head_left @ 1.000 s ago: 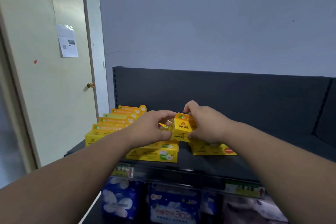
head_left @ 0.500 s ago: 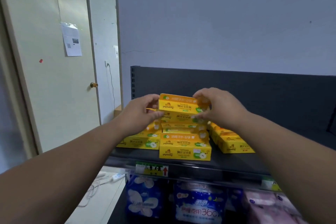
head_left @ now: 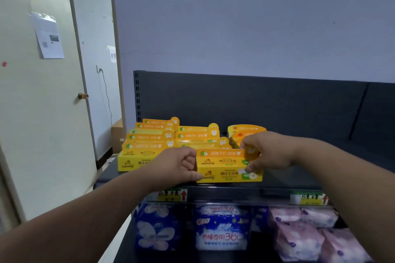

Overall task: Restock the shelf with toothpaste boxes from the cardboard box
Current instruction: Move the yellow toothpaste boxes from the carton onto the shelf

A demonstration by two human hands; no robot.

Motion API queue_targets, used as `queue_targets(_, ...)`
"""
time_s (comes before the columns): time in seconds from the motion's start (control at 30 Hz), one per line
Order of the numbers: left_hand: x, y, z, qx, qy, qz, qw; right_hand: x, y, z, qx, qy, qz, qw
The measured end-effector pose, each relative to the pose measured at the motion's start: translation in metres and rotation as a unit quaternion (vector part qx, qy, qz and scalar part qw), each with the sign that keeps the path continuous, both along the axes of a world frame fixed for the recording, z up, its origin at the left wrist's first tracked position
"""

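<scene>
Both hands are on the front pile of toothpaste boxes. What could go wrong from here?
1. The front stack sits at the lip of the shelf; a tug toward the person could tip it off.
2. The right hand pinches the hang tab of the top box, which might crease.
3. The left hand only butts the stack's end with curled fingers, so the top box could skew.
</scene>
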State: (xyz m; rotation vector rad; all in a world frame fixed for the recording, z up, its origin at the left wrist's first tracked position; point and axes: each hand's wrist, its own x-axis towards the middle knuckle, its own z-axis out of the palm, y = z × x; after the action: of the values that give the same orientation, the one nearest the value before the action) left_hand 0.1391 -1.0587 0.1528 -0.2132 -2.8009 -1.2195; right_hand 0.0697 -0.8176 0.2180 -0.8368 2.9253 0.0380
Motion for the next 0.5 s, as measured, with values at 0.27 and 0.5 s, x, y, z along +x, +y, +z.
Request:
queue_targets(0.27, -0.013, -0.007, -0.004, -0.366, 0.136, 0.088, 0.916, -0.003, 0.005, -0.009, -0.005, 0.004, -0.022, 1.000)
queue_targets(0.5, -0.029, -0.002, -0.010, -0.482, 0.163, 0.108, 0.854, -0.006, 0.003, -0.013, -0.031, 0.008, -0.033, 0.999)
